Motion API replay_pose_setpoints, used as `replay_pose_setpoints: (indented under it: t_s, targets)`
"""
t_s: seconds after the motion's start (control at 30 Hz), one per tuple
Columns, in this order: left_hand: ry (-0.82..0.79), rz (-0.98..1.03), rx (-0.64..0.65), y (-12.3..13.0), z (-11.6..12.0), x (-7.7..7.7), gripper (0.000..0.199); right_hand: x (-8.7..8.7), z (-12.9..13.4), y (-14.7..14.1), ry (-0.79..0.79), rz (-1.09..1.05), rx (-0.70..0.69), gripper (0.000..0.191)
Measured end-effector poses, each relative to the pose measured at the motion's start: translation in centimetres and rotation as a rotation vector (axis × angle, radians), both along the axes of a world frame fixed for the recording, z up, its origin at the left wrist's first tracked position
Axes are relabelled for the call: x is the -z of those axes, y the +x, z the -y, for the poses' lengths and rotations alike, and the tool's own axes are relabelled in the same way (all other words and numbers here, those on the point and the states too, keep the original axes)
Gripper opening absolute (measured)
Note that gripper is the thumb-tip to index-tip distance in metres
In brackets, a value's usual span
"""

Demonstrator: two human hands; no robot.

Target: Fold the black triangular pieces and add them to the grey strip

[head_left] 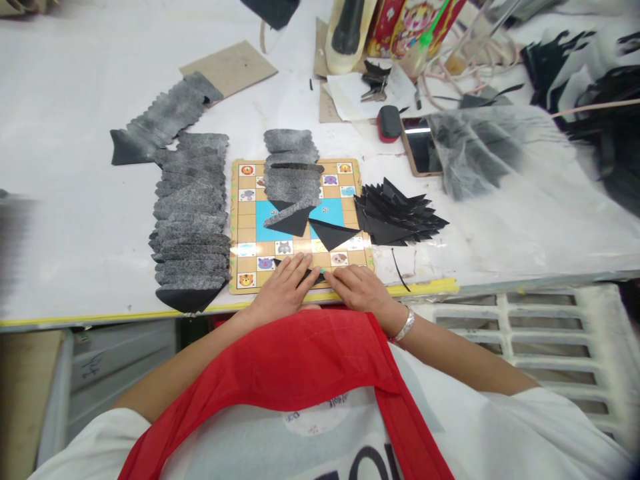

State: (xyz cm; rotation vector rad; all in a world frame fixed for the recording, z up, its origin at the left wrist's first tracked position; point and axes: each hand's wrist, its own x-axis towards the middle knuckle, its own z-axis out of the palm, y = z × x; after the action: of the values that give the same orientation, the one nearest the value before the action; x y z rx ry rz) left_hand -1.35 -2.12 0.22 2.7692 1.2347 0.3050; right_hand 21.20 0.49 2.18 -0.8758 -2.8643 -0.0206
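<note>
A thin black piece of sheet material (314, 275) lies on a board printed with animal squares (244, 230), mostly hidden under my fingers. My left hand (284, 283) rests on it, with fingers stretched out flat and the thumb towards the right. Close by, my right hand (359, 288) has its fingers bent together at the right end of the same piece. Ahead of my hands are two folded black triangles, a left one (295, 223) and a right one (334, 235). Behind them a stack of grey fuzzy-backed pieces (293, 147) overlaps the board's far edge.
Left of the board runs a long overlapping row of grey pieces (193, 207). A pile of black folded pieces (397, 213) touches its right side. Farther back are a phone (423, 145), a small black-and-red case (389, 124), keys (375, 90), cardboard (233, 67) and plastic sheeting (545, 173).
</note>
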Motion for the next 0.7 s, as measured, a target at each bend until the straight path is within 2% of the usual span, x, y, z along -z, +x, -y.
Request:
replay_pose_setpoints:
  t_s: [0.2, 0.4, 0.7]
  targets:
    - [0.003, -0.023, 0.001, 0.0, 0.1, 0.1, 0.067, 0.3, -0.1, 0.6, -0.053, -0.053, 0.019, 0.031]
    - [-0.011, 0.003, 0.006, 0.0, 0.1, 0.1, 0.066, 0.7, 0.4, 0.8, -0.143, -0.266, 0.191, 0.031]
    - [0.005, -0.054, -0.018, 0.4, 0.3, -0.1, 0.054, -0.3, 2.1, -0.7, -0.041, 0.033, 0.158, 0.031]
